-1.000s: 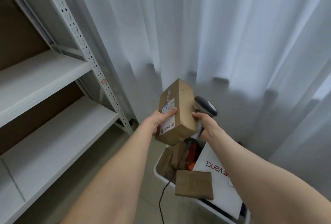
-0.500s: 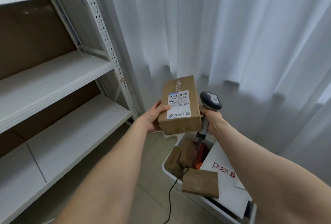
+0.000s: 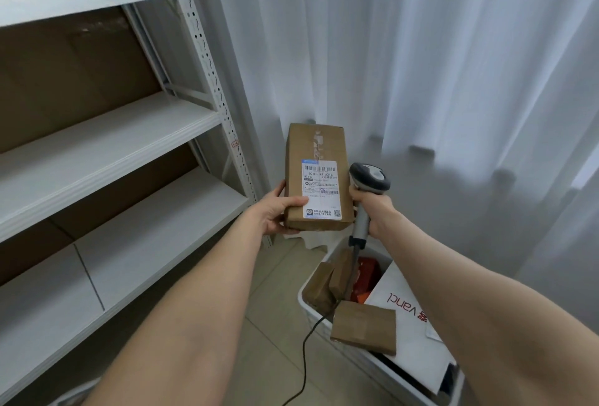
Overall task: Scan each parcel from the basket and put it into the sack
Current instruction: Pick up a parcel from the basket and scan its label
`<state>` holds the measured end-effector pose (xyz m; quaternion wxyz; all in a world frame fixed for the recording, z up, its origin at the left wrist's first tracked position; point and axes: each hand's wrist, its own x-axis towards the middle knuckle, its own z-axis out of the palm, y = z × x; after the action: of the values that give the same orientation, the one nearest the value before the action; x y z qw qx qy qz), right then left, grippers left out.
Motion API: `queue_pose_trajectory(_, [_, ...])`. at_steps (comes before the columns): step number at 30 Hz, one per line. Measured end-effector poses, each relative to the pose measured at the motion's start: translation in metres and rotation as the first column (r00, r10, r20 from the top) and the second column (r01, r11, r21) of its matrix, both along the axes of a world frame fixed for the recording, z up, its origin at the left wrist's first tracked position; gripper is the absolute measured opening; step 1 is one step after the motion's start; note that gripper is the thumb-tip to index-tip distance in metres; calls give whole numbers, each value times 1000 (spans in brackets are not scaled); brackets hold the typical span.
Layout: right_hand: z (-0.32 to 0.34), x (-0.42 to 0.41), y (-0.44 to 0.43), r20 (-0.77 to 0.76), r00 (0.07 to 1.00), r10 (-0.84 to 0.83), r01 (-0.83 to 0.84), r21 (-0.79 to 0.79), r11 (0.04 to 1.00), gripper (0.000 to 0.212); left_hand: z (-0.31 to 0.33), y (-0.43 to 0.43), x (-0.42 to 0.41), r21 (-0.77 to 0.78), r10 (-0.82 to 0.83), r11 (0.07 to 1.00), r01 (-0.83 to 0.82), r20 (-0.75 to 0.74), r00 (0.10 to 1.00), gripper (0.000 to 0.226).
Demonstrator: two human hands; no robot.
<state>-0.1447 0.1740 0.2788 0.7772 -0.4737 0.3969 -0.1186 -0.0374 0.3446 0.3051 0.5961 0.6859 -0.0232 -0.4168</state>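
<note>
Above the white basket (image 3: pixel 316 310), a left hand (image 3: pixel 278 214) is gripping a stiff, seemingly light cardboard parcel (image 3: pixel 316 178) by its lower edge — label upward — while the right hand (image 3: pixel 372 209) is clasping a scanner (image 3: pixel 368 178) beside it.

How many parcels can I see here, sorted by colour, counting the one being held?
Brown cardboard boxes: 4 (held box, three in the basket)
Red-orange parcel: 1
White mailer: 1
Total in view: 6; others may lie hidden underneath.

Brown parcel (image 3: pixel 316 159), white barcoded label (image 3: pixel 321 193); grey scanner (image 3: pixel 369 177); white basket (image 3: pixel 311 311); white curtain (image 3: pixel 421 49).
</note>
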Motion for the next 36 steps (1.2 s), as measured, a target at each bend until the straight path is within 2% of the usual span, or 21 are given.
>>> queue_pose_trajectory(2, [4,-1,1,-14,1000,3,-4,-72,997,19,-4,-1,-3,8,80,997,-80,55,995,82])
queue_pose_trajectory(5, [16,-9,6,-23,996,88,-90,-65,994,17,-8,1,-6,-3,183,983,-184,104,978,77])
queue_pose_trajectory(9, [28,-21,15,-42,962,271,-273,-62,960,9,-10,6,-7,-25,247,969,-246,118,962,73])
queue_pose_trajectory(13, [35,-23,20,-55,931,362,-366,-88,927,10,-11,9,-7,-33,313,950,-311,133,941,72])
queue_pose_trajectory(18, [36,-23,26,-59,912,406,-411,-132,902,16,-10,9,-9,-37,330,944,-329,151,932,68])
queue_pose_trajectory(36, [59,-29,32,-96,883,460,-470,-162,868,7,-2,19,1,-37,382,924,-381,164,910,67])
